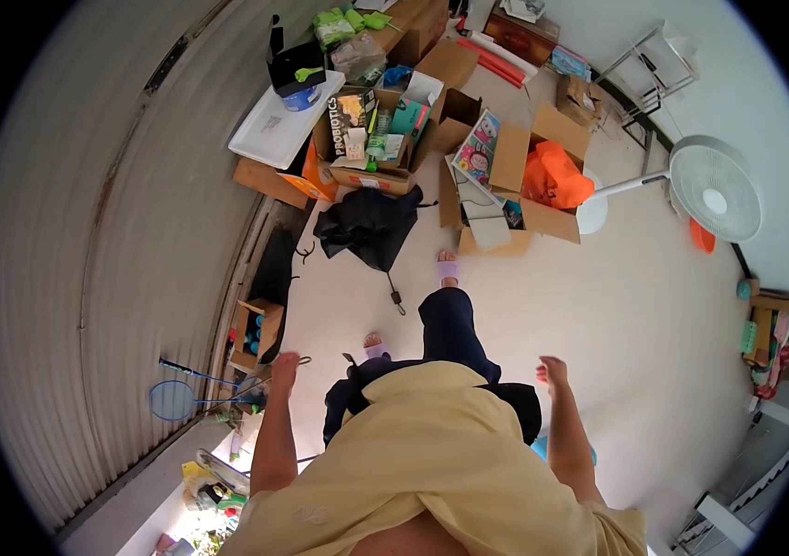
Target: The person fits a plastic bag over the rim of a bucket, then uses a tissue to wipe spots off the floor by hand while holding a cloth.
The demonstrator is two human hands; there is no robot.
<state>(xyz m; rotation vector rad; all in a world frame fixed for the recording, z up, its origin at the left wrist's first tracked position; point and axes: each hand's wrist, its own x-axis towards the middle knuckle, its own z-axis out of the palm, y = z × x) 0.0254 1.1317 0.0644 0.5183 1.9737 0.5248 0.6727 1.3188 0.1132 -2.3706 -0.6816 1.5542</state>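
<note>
My left hand (285, 372) is closed around a thin metal rod (227, 398). One end of the rod has a small loop and sticks out past my fingers; the other slants down toward the badminton rackets (173, 400) by the shutter wall. On the other side, my right hand (553, 372) hangs in the air beside my body, fingers loosely curled, and nothing shows in it. Ahead of my feet in purple slippers, a black umbrella (371, 227) lies partly folded on the floor, its handle pointing toward me.
Corrugated shutter (61, 241) runs along the left. Ahead stand cardboard boxes (556, 218), one with an orange bag (556, 176), and a white tray (274, 139). A standing fan (714, 190) leans across at right. A small box of bottles (269, 326) sits left.
</note>
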